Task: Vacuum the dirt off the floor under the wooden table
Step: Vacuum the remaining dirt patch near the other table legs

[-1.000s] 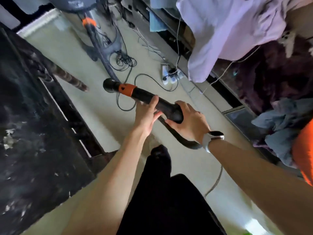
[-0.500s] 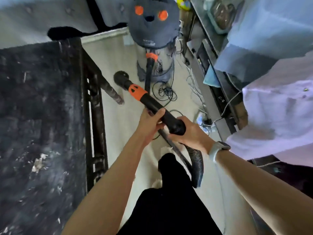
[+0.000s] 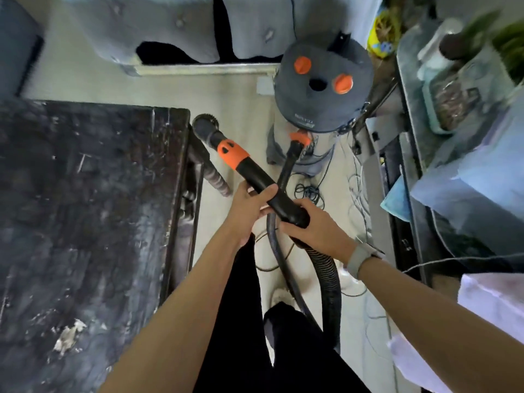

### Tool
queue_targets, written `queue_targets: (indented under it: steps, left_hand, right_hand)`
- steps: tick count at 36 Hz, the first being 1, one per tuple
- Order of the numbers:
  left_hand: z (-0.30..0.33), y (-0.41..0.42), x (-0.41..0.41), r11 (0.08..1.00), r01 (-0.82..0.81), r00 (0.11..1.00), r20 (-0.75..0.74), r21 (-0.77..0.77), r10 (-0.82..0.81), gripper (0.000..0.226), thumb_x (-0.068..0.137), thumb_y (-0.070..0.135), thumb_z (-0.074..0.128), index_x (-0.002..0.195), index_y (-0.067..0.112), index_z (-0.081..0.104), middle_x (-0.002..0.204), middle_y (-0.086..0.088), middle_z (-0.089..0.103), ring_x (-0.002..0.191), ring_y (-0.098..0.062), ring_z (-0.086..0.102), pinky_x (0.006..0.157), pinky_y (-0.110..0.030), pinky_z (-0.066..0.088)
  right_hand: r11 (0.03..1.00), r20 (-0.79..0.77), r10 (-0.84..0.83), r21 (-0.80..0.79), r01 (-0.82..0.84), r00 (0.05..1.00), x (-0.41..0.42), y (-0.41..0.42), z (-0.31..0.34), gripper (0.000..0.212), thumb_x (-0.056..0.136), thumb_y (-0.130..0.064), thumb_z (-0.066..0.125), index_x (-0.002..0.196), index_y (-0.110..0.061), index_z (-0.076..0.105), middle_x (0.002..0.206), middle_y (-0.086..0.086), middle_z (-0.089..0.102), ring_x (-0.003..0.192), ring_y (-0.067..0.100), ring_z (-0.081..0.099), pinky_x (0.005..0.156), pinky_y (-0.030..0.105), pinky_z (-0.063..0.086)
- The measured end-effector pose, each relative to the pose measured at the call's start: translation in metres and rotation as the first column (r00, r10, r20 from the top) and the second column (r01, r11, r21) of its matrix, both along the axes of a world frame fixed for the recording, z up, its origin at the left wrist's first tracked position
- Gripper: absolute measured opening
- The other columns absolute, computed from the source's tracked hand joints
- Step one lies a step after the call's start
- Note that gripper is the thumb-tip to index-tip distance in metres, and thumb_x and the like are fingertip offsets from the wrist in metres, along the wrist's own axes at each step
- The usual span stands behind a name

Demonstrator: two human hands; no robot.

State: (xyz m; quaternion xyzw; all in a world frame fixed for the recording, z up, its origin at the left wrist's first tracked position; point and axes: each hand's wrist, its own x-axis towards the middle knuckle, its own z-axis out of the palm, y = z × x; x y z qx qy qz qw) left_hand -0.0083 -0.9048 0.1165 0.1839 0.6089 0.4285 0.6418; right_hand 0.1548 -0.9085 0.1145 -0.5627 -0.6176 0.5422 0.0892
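Head view: black vacuum wand (image 3: pixel 255 177) with orange collar (image 3: pixel 232 153), gripped by fingers of left hand (image 3: pixel 249 202) and right hand (image 3: pixel 317 228).

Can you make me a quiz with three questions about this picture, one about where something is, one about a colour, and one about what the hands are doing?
1. Where is the vacuum canister?
A. On top of the wooden table
B. On the floor, to the right of the wooden table
C. Under the wooden table

2. What colour is the collar on the nozzle tube?
A. Orange
B. Green
C. White

3. What are the hands doing?
A. Both hang free
B. Only one holds the tube
C. Both hold the tube

Answers:
1. B: the canister stands on the pale floor past the corner of the wooden table.
2. A: a bright orange band sits just behind the round brush tip.
3. C: the left hand and the right hand each wrap round the black tube.
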Motion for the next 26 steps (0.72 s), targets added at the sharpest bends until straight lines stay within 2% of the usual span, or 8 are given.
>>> queue_targets:
  steps: [2,4,7,13,16,17,20,26]
  left_hand:
    - [-0.003,0.026,-0.013,1.0,0.0,1.0,0.001,-0.009,0.0,0.043,0.089,0.01,0.064,0.126,0.0,0.045,0.113,-0.012,0.058,0.094,-0.021,0.064,0.065,-0.02,0.054]
    - [-0.007,0.054,-0.026,1.0,0.02,1.0,0.006,-0.019,-0.02,0.036,0.088,0.011,0.065,0.119,0.005,0.048,0.11,-0.008,0.059,0.097,-0.023,0.063,0.075,-0.027,0.055]
    - [-0.012,0.097,-0.046,0.998,0.041,0.999,0.019,-0.044,-0.04,0.034,0.087,0.013,0.066,0.118,0.008,0.05,0.111,-0.008,0.06,0.104,-0.028,0.063,0.092,-0.038,0.05]
    - [-0.009,0.177,-0.101,0.993,0.077,0.997,0.031,-0.089,-0.074,0.038,0.088,0.021,0.065,0.121,0.008,0.051,0.117,-0.014,0.061,0.1,-0.021,0.062,0.084,-0.03,0.049]
    - [-0.003,0.212,-0.125,0.991,0.103,0.992,0.077,-0.086,-0.096,0.026,0.092,0.029,0.06,0.11,0.013,0.052,0.09,-0.003,0.067,0.077,-0.01,0.061,0.06,-0.015,0.046]
    - [-0.001,0.221,-0.131,0.991,0.101,0.991,0.099,-0.088,-0.092,0.022,0.093,0.03,0.058,0.107,0.014,0.052,0.081,0.004,0.066,0.072,-0.008,0.06,0.059,-0.015,0.045]
    - [0.0,0.248,-0.14,0.991,0.094,0.99,0.113,-0.095,-0.083,0.018,0.095,0.031,0.054,0.104,0.015,0.055,0.087,0.002,0.067,0.084,-0.012,0.062,0.082,-0.027,0.045]
    - [-0.001,0.29,-0.139,0.987,0.104,0.991,0.099,-0.126,-0.092,0.012,0.096,0.028,0.054,0.094,0.017,0.058,0.087,-0.003,0.065,0.085,-0.017,0.059,0.079,-0.029,0.044]
  right_hand:
    - [1.0,0.003,-0.005,0.006,0.005,1.0,-0.014,0.028,-0.002,0.03,0.082,-0.036,0.07,0.103,-0.023,0.052,0.085,-0.006,0.062,0.079,0.016,0.061,0.076,0.037,0.051]
    - [1.0,0.032,-0.011,0.019,0.011,0.999,-0.029,0.058,-0.005,0.025,0.085,-0.032,0.068,0.102,-0.019,0.055,0.083,-0.008,0.061,0.08,0.014,0.059,0.074,0.03,0.046]
    - [1.0,0.086,0.001,0.014,-0.002,0.996,-0.054,0.108,-0.007,0.026,0.085,-0.026,0.067,0.103,-0.011,0.058,0.09,0.002,0.064,0.085,0.019,0.061,0.071,0.028,0.043]
    - [0.993,0.185,0.122,-0.025,-0.119,0.975,-0.11,0.201,0.007,0.022,0.086,-0.03,0.066,0.098,-0.013,0.057,0.084,-0.002,0.06,0.08,0.016,0.058,0.065,0.018,0.039]
    - [0.987,0.212,0.157,0.007,-0.162,0.965,-0.131,0.242,0.017,0.019,0.085,-0.037,0.067,0.085,-0.022,0.054,0.076,-0.006,0.055,0.074,0.013,0.055,0.067,0.026,0.042]
    - [0.985,0.214,0.166,0.015,-0.173,0.963,-0.136,0.253,0.019,0.021,0.085,-0.039,0.067,0.079,-0.026,0.051,0.074,-0.007,0.054,0.073,0.014,0.055,0.07,0.029,0.044]
    - [0.979,0.241,0.185,0.038,-0.2,0.953,-0.144,0.282,0.02,0.026,0.084,-0.042,0.067,0.073,-0.031,0.046,0.074,-0.006,0.057,0.074,0.018,0.058,0.075,0.036,0.047]
    - [0.985,0.245,0.165,0.004,-0.171,0.955,-0.145,0.317,0.017,0.026,0.082,-0.041,0.067,0.085,-0.018,0.056,0.082,0.004,0.066,0.078,0.022,0.063,0.077,0.039,0.05]
